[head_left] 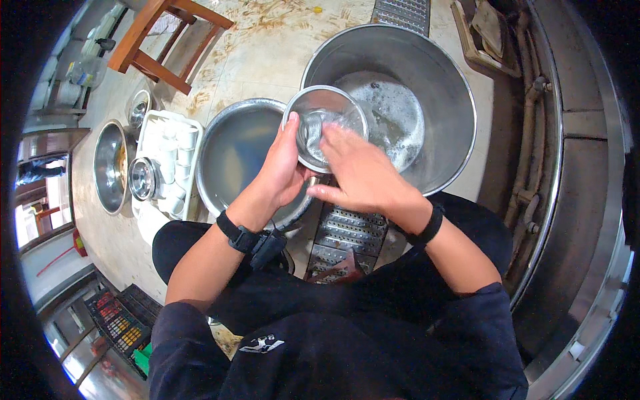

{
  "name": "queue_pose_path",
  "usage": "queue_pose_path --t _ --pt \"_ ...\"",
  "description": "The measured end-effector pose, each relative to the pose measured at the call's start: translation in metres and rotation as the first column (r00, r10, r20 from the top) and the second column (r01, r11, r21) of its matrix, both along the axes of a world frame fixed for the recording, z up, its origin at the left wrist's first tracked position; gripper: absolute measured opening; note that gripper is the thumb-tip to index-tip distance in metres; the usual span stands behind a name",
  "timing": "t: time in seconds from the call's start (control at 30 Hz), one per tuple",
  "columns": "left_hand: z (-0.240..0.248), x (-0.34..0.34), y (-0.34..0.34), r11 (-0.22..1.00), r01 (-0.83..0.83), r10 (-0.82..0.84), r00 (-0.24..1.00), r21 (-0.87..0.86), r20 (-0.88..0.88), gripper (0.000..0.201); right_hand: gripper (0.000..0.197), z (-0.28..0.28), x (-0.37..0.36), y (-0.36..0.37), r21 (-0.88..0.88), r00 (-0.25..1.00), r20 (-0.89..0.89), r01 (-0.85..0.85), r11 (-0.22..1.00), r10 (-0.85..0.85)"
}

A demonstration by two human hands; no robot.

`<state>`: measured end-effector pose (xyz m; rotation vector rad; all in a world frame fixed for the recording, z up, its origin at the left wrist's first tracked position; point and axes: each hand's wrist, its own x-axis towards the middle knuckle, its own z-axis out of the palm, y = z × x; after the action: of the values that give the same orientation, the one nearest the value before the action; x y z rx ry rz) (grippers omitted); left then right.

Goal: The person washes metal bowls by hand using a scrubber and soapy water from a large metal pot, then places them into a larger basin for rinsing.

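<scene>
A round stainless steel bowl (348, 108) is tilted over the gap between two large metal vessels. My left hand (285, 163) grips its near left side, thumb up along the rim and fingers underneath. My right hand (357, 163) reaches into the bowl from the right, its fingers stretched out flat against the inside and its thumb apart. Motion blurs those fingertips. Beside them the metal shows a swirl of bright streaks, possibly reflections. Behind and to the right stands a deep steel tub (443, 120) with foamy water (393, 113). A wide basin (230, 150) of cloudy water sits at the left.
On the left, a white crate (195, 123) holds several white cups, with small metal bowls (143, 179) by it. Farther left is another steel basin (110, 167). A wooden stool (157, 50) stands at the back. Perforated metal grating (350, 233) runs below; pipes (528, 147) line the right.
</scene>
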<state>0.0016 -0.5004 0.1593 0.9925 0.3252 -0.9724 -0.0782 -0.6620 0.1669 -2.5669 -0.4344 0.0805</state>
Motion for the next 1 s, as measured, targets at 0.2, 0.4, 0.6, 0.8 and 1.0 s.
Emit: queue_pose_path --t 0.2,0.4,0.6,0.8,1.0 --pt "0.009 -0.014 -0.014 0.988 -0.02 0.018 1.0 0.15 0.014 0.057 0.085 -0.024 0.008 0.01 0.074 0.992 0.126 0.01 0.997 -0.019" --pt "0.011 -0.001 0.003 0.992 -0.013 0.006 0.998 0.122 0.061 0.057 0.089 0.02 0.005 0.006 -0.043 0.956 -0.287 -0.079 0.996 0.063" --pt "0.009 -0.006 -0.005 0.992 -0.044 0.048 0.998 0.121 -0.029 0.053 0.087 -0.01 0.002 0.015 0.253 1.0 -0.016 -0.023 0.967 0.027" --pt "0.022 0.017 0.004 0.977 0.052 -0.078 0.99 0.207 0.121 0.046 0.052 -0.017 0.009 -0.023 -0.298 0.953 0.276 -0.038 0.954 0.125" --pt "0.002 0.019 0.012 0.978 -0.003 -0.008 0.999 0.209 0.054 0.047 0.059 -0.019 0.001 0.021 0.37 0.994 0.103 -0.063 0.927 0.026"
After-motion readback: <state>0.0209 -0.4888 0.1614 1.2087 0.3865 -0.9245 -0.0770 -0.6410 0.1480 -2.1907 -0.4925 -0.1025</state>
